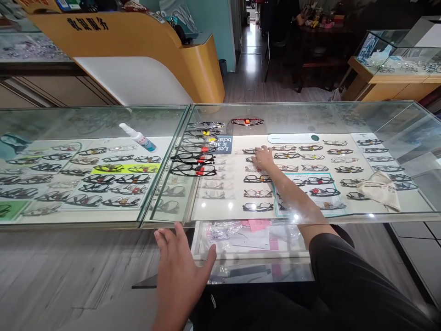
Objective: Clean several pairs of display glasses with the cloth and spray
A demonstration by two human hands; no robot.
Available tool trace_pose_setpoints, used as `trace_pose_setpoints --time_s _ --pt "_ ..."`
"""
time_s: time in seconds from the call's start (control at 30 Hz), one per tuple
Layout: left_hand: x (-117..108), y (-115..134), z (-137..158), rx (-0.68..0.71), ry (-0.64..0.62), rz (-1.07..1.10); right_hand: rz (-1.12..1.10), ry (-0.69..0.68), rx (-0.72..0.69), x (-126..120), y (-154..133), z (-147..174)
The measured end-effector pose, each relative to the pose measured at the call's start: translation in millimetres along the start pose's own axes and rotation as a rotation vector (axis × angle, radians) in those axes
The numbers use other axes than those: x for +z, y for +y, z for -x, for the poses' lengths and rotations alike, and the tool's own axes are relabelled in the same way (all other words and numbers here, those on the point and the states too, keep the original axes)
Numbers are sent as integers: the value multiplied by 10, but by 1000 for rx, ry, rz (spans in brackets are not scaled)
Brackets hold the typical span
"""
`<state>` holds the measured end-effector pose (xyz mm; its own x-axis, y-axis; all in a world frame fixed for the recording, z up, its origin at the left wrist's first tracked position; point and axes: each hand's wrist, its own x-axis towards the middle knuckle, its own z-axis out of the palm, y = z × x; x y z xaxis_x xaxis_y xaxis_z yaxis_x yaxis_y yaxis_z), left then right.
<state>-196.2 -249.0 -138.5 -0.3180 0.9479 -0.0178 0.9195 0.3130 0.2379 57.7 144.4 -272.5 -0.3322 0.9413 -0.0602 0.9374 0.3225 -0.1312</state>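
My left hand (181, 271) is raised at the near edge of the glass display case (165, 225), fingers and thumb spread, holding nothing. My right arm reaches into the case, and my right hand (264, 159) is down among the rows of eyeglasses, its fingers bent at a dark-framed pair of eyeglasses (247, 151). The hand covers part of that pair and of the one nearer to me. Below it in the same column lie more eyeglasses (258, 207). On the glass top, several black eyeglasses (193, 170) stand in a row, and a red-and-black pair (247, 122) sits farther back.
A white spray bottle (139, 138) lies on the left glass top. A folded cloth (381, 191) rests at the right. Below the case's near edge is a pulled-out drawer (200, 255) with plastic bags and papers. A yellow counter (203, 69) stands beyond; another person's hand (302, 19) shows farther back.
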Motion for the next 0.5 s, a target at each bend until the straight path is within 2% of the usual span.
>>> trace_pose_setpoints --time_s 0.17,0.3,0.4,0.5 --pt "8 -29 -9 19 9 4 -4 -10 10 -95 -31 54" --pt "9 -35 -15 15 9 14 -16 10 -2 -276 -107 151" --pt "16 -26 -16 19 18 2 -37 46 -85 -437 -379 343" --pt "27 -17 -22 31 44 -9 -64 -15 -286 -559 -887 723"
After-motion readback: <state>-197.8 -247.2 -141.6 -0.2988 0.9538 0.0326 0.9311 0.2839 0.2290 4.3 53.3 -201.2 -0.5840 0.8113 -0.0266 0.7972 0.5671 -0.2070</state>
